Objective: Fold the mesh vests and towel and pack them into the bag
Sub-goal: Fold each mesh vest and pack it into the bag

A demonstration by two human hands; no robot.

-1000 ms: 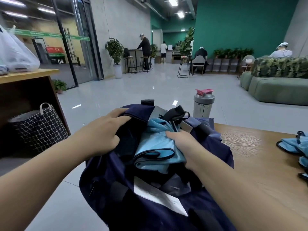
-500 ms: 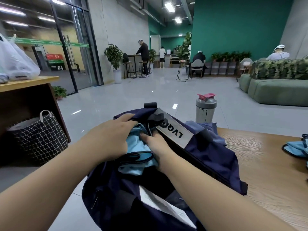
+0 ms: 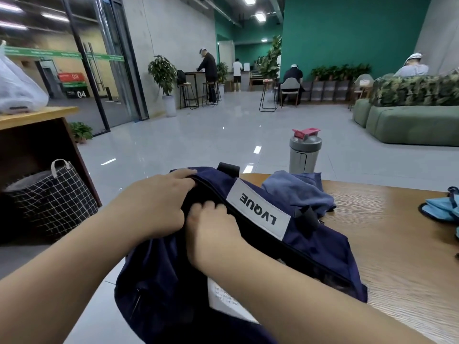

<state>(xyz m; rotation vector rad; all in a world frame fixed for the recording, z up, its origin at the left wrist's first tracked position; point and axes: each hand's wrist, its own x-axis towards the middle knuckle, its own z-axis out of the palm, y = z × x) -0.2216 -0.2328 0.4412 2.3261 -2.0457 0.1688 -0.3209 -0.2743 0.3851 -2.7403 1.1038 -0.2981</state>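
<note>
Navy duffel bag (image 3: 310, 247) overhangs the wooden table (image 3: 397, 244) edge. Left hand (image 3: 151, 207) grips its rim; right hand (image 3: 211, 232) curls into the opening. Blue towel (image 3: 298, 192) lies just behind; mesh vest (image 3: 442, 209) well right.

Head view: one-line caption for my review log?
Left hand grips the navy bag rim, right hand reaches inside; towel and vest lie on the table.
</note>
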